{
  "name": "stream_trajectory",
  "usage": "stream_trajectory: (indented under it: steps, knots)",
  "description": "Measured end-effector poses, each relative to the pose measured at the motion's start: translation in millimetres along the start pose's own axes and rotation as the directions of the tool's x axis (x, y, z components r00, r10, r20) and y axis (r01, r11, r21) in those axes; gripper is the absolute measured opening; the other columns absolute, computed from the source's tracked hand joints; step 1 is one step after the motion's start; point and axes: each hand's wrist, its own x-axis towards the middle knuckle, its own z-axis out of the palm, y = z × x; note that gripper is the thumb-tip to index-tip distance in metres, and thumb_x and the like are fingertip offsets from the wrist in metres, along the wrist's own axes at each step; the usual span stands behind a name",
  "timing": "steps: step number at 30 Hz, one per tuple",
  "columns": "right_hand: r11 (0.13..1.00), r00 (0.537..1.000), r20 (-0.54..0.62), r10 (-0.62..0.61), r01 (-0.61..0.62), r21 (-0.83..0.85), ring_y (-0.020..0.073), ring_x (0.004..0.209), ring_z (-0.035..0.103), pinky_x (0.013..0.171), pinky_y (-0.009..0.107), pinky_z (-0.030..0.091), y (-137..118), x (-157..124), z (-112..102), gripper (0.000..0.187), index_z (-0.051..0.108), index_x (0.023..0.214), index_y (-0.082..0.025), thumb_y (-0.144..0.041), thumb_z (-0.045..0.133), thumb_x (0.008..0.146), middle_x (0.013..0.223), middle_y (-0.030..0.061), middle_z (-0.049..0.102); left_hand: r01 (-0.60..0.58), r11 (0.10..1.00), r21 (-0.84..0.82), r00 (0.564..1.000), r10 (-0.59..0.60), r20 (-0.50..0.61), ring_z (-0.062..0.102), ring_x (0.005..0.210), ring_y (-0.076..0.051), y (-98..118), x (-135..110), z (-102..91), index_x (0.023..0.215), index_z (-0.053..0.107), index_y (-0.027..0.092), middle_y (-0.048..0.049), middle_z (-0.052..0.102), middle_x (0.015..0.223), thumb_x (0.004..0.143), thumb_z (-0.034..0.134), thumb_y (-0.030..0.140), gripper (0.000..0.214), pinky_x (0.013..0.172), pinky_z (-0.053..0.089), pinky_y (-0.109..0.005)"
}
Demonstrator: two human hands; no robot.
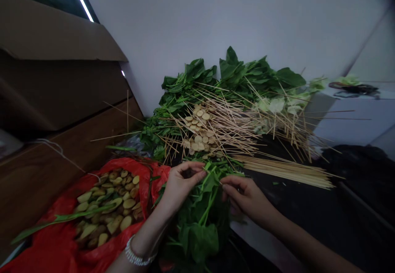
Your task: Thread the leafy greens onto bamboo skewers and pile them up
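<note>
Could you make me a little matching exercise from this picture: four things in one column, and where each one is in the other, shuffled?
Things
1. Large green leaves nearest the camera
2. Bracelet
3. Loose cut pieces
4. Neat bundle of bare sticks

Places
A. Inside an open red bag
B. Between the two forearms
C. Lying beyond the right hand
D. Around the left wrist

Right pairs: 1-B, 2-D, 3-A, 4-C
</note>
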Motion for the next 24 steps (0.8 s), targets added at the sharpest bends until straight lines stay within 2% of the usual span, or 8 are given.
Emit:
stream_trajectory:
  steps: [3, 5, 11, 15, 21, 24]
  knots:
    - [1.0, 1.0, 0.007, -0.019, 0.019, 0.0, 0.0059, 0.037, 0.04, 0.038, 0.02, 0.031, -0.5, -0.5, -0.3, 0.024, 0.064, 0.089, -0.017, -0.04, 0.059, 0.083, 0.063, -0.0021, 0.061, -0.002, 0.999, -0.049, 1.0, 0.002, 0.01, 0.061, 0.062, -0.01, 2.3, 0.8, -0.9, 0.11, 0.059, 0.018, 0.0036, 0.067, 0.07, 0.06, 0.085, 0.024, 0.057, 0.06, 0.046, -0.02]
    - [0.999, 0.999, 0.01, -0.033, 0.033, -0.024, 0.0061, 0.038, 0.041, 0.039, 0.02, 0.031, -1.5, -1.1, -0.2, 0.023, 0.064, 0.087, -0.017, -0.039, 0.059, 0.084, 0.063, -0.0018, 0.06, -0.012, 0.999, -0.048, 1.0, 0.013, 0.021, 0.06, 0.061, -0.01, 4.2, 0.5, -1.4, 0.114, 0.053, 0.018, 0.0045, 0.066, 0.069, 0.06, 0.085, 0.024, 0.063, 0.059, 0.045, -0.019]
    - [0.998, 0.999, 0.023, -0.023, 0.024, -0.054, 0.0066, 0.038, 0.04, 0.038, 0.02, 0.03, -2.4, -2.1, -0.4, 0.022, 0.063, 0.084, -0.018, -0.039, 0.057, 0.084, 0.062, -0.0015, 0.06, 0.013, 1.0, 0.0, 0.996, -0.013, 0.093, 0.058, 0.061, -0.01, 6.6, -1.8, -2.4, 0.11, 0.053, 0.017, 0.0043, 0.064, 0.069, 0.064, 0.083, 0.026, 0.056, 0.058, 0.043, -0.02]
    - [0.99, 0.997, 0.043, -0.065, 0.069, -0.122, 0.0082, 0.041, 0.041, 0.04, 0.021, 0.033, -4.0, -3.2, -2.5, 0.02, 0.064, 0.082, -0.019, -0.037, 0.056, 0.087, 0.063, -0.0003, 0.061, 0.032, 0.999, -0.008, 0.988, -0.03, 0.154, 0.055, 0.06, -0.009, 7.6, -2.2, -4.5, 0.109, 0.056, 0.016, 0.004, 0.063, 0.07, 0.065, 0.083, 0.025, 0.052, 0.057, 0.04, -0.02]
    - [0.974, 0.988, 0.035, -0.151, 0.155, -0.166, 0.0144, 0.057, 0.055, 0.047, 0.023, 0.038, -9.2, -6.2, -0.9, 0.019, 0.066, 0.08, -0.02, -0.036, 0.057, 0.088, 0.064, 0.0013, 0.062, 0.06, 0.997, -0.048, 0.975, -0.048, 0.219, 0.054, 0.06, -0.009, 8.5, -2.6, -6.6, 0.108, 0.062, 0.017, 0.0041, 0.06, 0.069, 0.065, 0.084, 0.027, 0.05, 0.057, 0.04, -0.019]
    - [0.985, 0.991, 0.061, -0.119, 0.126, -0.118, 0.0095, 0.046, 0.046, 0.042, 0.021, 0.033, -13.0, -6.9, -6.3, 0.023, 0.064, 0.083, -0.019, -0.041, 0.057, 0.088, 0.063, -0.0004, 0.06, -0.002, 0.999, -0.048, 0.981, 0.011, 0.196, 0.057, 0.064, -0.01, 8.9, -0.6, -10.8, 0.111, 0.063, 0.017, 0.0023, 0.063, 0.071, 0.069, 0.081, 0.032, 0.048, 0.061, 0.042, -0.02]
